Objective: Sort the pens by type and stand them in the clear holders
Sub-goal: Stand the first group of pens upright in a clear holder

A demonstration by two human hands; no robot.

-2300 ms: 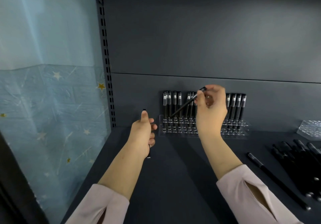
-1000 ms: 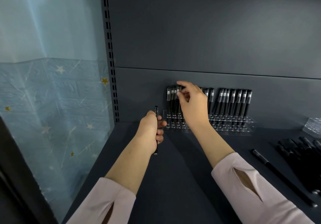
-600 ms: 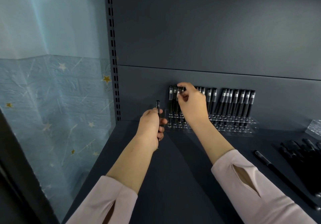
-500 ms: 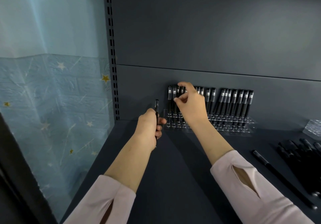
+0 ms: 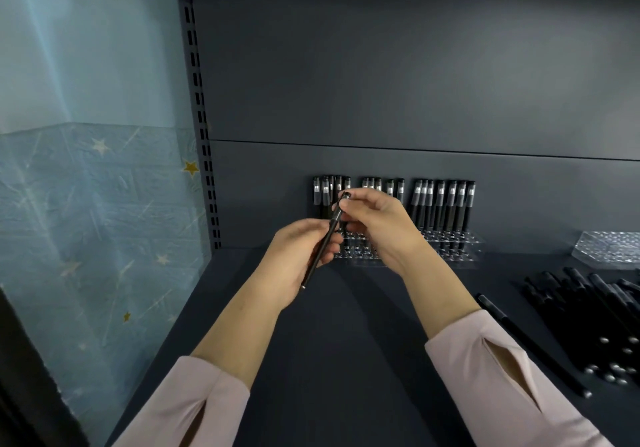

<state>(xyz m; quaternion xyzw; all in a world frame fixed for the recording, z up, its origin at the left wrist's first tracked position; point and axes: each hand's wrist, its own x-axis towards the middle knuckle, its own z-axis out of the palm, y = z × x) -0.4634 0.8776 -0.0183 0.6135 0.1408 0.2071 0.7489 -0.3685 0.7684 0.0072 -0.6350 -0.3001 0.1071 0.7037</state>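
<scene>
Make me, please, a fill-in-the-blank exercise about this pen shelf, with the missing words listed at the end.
1. Counting the left hand and the right hand, the number of hands holding the tilted black pen is ____.
2. The loose pens lie on the shelf to the ____ of the clear holder.
3. The blue wallpaper beside the shelf bears small ____.

Missing words: two; right; stars.
</scene>
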